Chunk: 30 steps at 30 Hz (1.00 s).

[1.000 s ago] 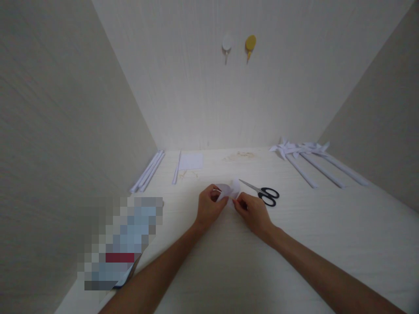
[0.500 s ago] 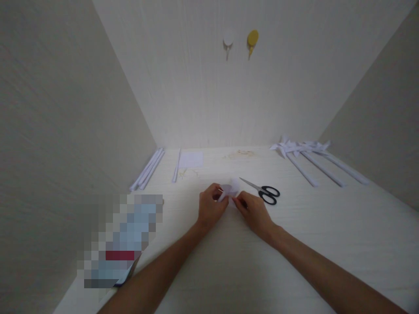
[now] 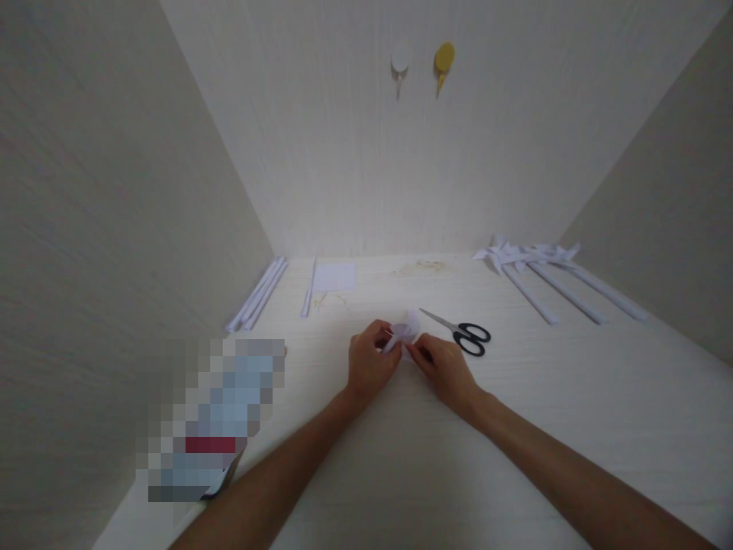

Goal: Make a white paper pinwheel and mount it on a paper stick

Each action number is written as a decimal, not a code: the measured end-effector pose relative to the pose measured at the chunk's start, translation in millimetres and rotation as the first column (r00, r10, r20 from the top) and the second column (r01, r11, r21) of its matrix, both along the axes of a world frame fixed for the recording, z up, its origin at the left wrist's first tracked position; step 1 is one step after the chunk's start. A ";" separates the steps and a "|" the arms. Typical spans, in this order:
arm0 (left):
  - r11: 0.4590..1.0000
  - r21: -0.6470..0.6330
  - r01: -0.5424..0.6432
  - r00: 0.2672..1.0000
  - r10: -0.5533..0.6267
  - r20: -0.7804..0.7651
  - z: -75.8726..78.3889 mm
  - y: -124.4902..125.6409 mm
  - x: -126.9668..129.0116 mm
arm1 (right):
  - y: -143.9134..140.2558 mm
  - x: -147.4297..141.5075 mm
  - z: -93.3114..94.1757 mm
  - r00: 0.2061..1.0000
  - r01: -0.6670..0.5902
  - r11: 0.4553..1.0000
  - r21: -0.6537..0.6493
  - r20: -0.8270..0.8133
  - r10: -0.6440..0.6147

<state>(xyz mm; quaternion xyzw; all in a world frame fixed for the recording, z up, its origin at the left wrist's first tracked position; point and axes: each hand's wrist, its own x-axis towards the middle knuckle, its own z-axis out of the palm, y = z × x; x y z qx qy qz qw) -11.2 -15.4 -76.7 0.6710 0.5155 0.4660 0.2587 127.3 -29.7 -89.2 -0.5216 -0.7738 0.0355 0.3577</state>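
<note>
2 hands work 1 small paper piece [image 3: 405, 333] mid-table: my left hand [image 3: 369, 365] and right hand [image 3: 445, 368] both pinch it shut, folding, I judge. Next calls for a firm crease. I count 1 scissors [image 3: 465, 336] just right, 3 finished pinwheels [image 3: 538, 263], 2 wall hooks [image 3: 422, 59].

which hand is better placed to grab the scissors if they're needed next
Probably the right hand. The scissors lie just beyond it on the table, handles toward it. The left hand sits across the white paper piece both hands pinch.
</note>
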 end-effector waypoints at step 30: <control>0.999 0.001 0.049 0.999 -0.049 -0.009 -2.6 1.2 -0.2 | 0.7 -0.4 2.6 0.998 -0.034 0.996 -0.086 -0.062 0.029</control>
